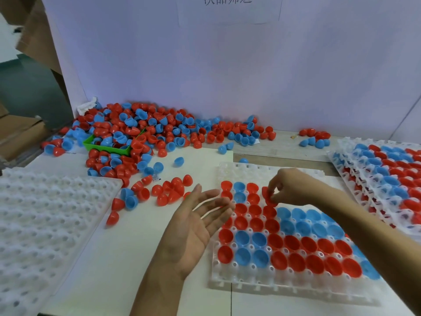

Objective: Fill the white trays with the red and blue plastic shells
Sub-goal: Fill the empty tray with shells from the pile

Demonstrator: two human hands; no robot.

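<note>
Red and blue shells (141, 133) stripe the white tray (268, 171)

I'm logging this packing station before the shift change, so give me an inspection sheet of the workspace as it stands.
Surface: white table, wooden strip at the back.
Job's things: centre tray partly filled, far rows open; empty trays at left; filled trays stacked at right; loose shells heaped at the back.
Clutter: green bin half buried in shells; crumpled white paper.
Grippers: right hand pinches a red shell over the centre tray; left hand open, palm up.
Cables: nothing seen.
Surroundings: white backboard; cardboard boxes at left.
</note>
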